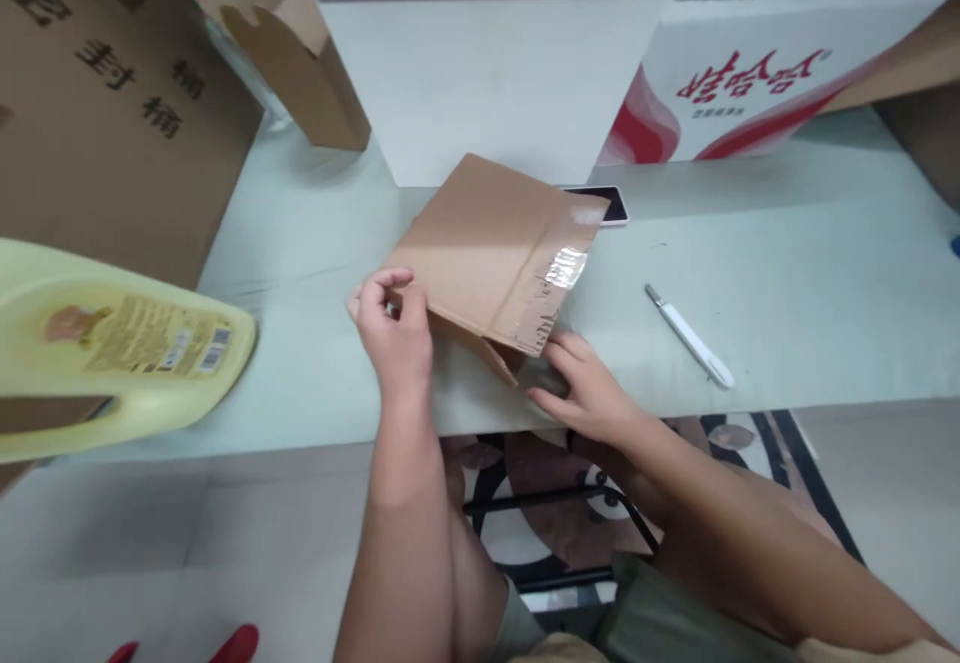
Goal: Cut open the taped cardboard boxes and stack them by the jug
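A flattish brown cardboard box point(487, 233) lies askew on the table, with a torn strip of clear tape along its right flap. My left hand point(394, 328) pinches the box's near left edge between thumb and fingers. At the near right corner, my right hand point(581, 383) has its thumb apart from its fingers, and the fingertips reach the edge of the loose flap. The near end of the box gapes a little; its inside is mostly hidden. To the right lies a white-handled craft knife point(690, 336), away from both hands. A phone point(616, 205) is partly covered by the box.
A large yellow jug point(150, 343) stands at the left, beside a big printed carton point(97, 93). Behind are a small open carton point(300, 63), a white box point(495, 83) and a red-and-white carton point(735, 73). The table's front edge point(300, 443) runs close by my forearms.
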Tool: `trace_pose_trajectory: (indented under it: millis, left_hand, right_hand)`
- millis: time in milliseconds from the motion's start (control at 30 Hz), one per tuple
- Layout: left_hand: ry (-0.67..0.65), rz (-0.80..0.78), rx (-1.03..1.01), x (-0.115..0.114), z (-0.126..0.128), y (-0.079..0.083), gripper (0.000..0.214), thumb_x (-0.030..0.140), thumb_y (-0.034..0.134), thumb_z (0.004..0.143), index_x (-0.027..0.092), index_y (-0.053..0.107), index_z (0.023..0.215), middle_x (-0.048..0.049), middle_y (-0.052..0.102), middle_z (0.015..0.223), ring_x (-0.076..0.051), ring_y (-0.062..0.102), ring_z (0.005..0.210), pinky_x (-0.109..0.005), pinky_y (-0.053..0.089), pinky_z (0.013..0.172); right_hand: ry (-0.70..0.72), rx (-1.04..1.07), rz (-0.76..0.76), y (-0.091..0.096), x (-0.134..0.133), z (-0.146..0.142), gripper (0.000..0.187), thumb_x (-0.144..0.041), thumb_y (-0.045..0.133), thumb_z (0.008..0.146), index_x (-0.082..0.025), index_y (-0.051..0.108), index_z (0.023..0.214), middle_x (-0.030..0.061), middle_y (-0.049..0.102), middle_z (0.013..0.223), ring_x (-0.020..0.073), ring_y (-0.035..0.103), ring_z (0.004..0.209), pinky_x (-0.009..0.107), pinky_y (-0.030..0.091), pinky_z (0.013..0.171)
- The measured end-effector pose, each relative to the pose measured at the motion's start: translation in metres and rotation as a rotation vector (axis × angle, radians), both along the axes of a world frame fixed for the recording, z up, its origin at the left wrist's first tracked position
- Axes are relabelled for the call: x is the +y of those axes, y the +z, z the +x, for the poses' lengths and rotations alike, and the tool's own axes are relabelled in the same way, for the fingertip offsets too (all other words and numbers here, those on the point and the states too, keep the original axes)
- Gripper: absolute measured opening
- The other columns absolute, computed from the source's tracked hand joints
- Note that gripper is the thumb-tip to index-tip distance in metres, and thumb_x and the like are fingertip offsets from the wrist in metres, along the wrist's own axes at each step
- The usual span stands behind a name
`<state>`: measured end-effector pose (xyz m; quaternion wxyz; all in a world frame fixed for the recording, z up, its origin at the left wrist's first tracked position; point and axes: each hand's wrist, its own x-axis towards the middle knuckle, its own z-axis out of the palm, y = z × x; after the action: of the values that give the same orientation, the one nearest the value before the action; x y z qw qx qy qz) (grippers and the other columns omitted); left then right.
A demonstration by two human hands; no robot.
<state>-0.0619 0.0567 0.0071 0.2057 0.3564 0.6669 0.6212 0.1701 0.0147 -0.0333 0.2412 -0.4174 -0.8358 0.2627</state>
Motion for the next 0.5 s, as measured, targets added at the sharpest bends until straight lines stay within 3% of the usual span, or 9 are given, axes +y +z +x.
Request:
trace_pose_trajectory:
  millis: [133, 200, 367, 433, 500]
  left_hand:
    - [-0.06, 0.009, -0.011, 0.003, 0.008, -0.003, 0.01, 0.02, 0.065, 0.08, 0.019, 0.062, 0.089, -0.0029, 0.058, 0.096, -0.015, 0.056, 0.091, -0.03, 0.048, 0.094]
    - [-0.087, 0.004, -0.021, 0.003, 0.013, -0.003, 0.011, 0.021, 0.066, 0.079, 0.02, 0.061, 0.088, -0.0022, 0.058, 0.093, -0.015, 0.057, 0.089, -0.028, 0.049, 0.09]
    - [-0.11, -0.011, -0.032, 0.0, 0.018, -0.003, 0.014, 0.024, 0.067, 0.079, 0.021, 0.058, 0.089, -0.001, 0.058, 0.088, -0.014, 0.055, 0.081, -0.027, 0.049, 0.082]
    - [-0.105, -0.015, -0.027, 0.0, 0.019, -0.004, 0.015, 0.026, 0.066, 0.08, 0.021, 0.057, 0.09, -0.0011, 0.058, 0.09, -0.014, 0.055, 0.082, -0.027, 0.048, 0.082]
    - [-0.092, -0.006, -0.012, 0.0, 0.02, -0.007, 0.014, 0.027, 0.065, 0.082, 0.021, 0.055, 0.09, -0.0009, 0.057, 0.091, -0.015, 0.056, 0.085, -0.028, 0.048, 0.084]
  right_hand:
    - [-0.061, 0.008, 0.005, -0.003, -0.001, -0.007, 0.038, -0.036, 0.065, 0.089, -0.02, 0.071, 0.124, 0.0169, 0.068, 0.134, 0.0402, 0.053, 0.134, 0.061, 0.048, 0.105]
    - [-0.066, 0.048, 0.004, 0.002, -0.001, -0.006, 0.03, -0.033, 0.06, 0.094, -0.021, 0.074, 0.118, 0.0155, 0.07, 0.13, 0.0378, 0.054, 0.133, 0.057, 0.048, 0.104]
    - [-0.121, 0.194, 0.001, 0.027, 0.004, 0.01, 0.032, -0.024, 0.042, 0.101, -0.021, 0.072, 0.092, 0.0106, 0.073, 0.099, 0.0239, 0.065, 0.097, 0.04, 0.05, 0.087]
    - [-0.099, 0.189, -0.011, 0.032, 0.004, 0.015, 0.025, -0.03, 0.049, 0.1, -0.021, 0.072, 0.097, 0.0102, 0.074, 0.1, 0.025, 0.065, 0.1, 0.041, 0.048, 0.089]
    - [-0.037, 0.122, -0.04, 0.029, 0.001, 0.015, 0.027, -0.039, 0.061, 0.095, -0.02, 0.071, 0.112, 0.0127, 0.076, 0.112, 0.0306, 0.063, 0.117, 0.046, 0.045, 0.097]
